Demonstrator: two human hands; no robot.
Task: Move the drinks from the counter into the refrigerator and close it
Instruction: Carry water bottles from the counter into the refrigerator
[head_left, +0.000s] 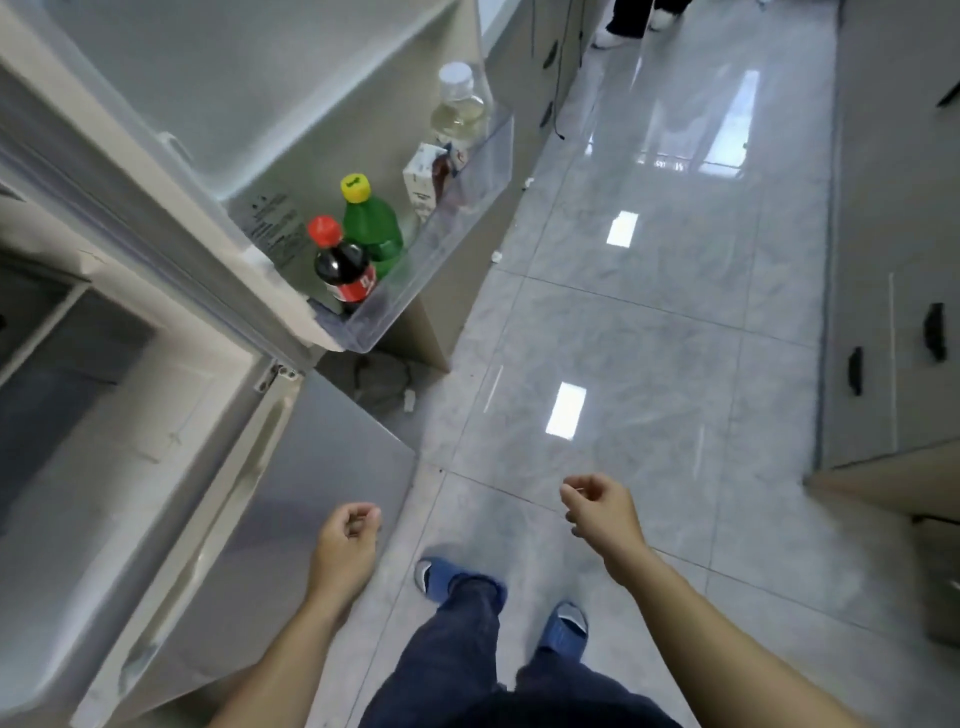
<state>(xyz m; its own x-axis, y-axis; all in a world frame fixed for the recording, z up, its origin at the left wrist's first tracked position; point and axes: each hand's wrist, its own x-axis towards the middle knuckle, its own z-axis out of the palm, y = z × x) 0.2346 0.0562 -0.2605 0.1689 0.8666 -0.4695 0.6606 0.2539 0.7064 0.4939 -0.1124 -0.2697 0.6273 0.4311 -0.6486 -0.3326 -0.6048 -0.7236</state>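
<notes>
The refrigerator's upper door (218, 93) stands wide open at the upper left. Its clear door shelf (441, 249) holds a dark cola bottle (345, 270) with a red cap, a green bottle (376, 223) with a yellow cap, a white carton (423, 182) and a clear bottle (462, 109) of pale liquid with a white cap. My left hand (345, 540) hangs low in front of the lower door, fingers loosely curled, holding nothing. My right hand (602, 506) hovers over the floor, also loosely curled and empty.
The lower fridge door (291, 493) is open beside my left hand, with a drawer (62, 364) inside. Grey cabinets (893, 312) with black handles line the right. The glossy tile floor (649, 338) runs between. Another person's feet (623, 26) stand at the far end.
</notes>
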